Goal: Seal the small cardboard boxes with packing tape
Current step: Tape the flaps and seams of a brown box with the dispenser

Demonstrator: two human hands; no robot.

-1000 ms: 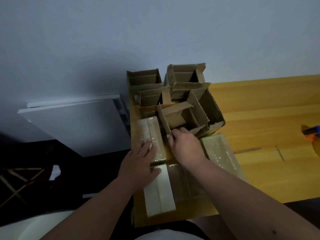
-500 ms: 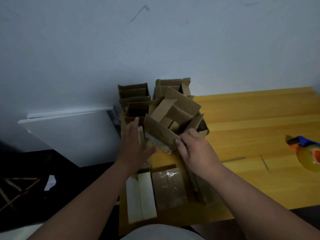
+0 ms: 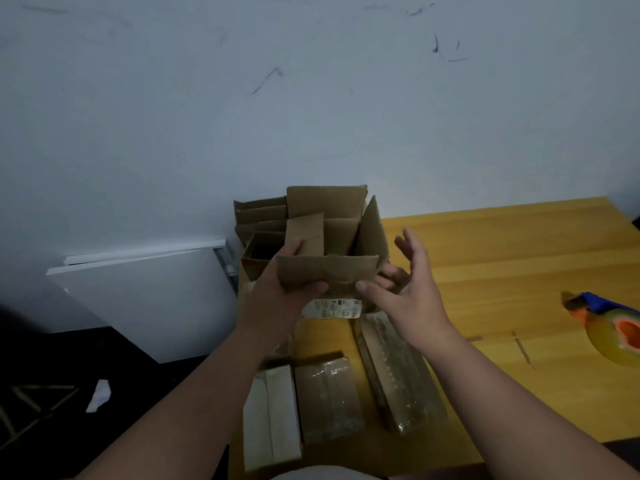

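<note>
I see a plain brown open box [image 3: 329,244] at the frame's centre with a white printed label [image 3: 334,308] on its lower face. The counter [image 3: 502,251] is honey-yellow wood with grain stripes. At the right edge, the tape dispenser [image 3: 609,327] is blue and orange, its roll yellowish-clear. The wall [image 3: 311,98] is pale grey-blue with dark scuffs. At lower centre, a flat box [image 3: 272,420] looks off-white.

Four open boxes [image 3: 332,244], three sealed boxes [image 3: 327,396], one tape dispenser [image 3: 609,327].
</note>
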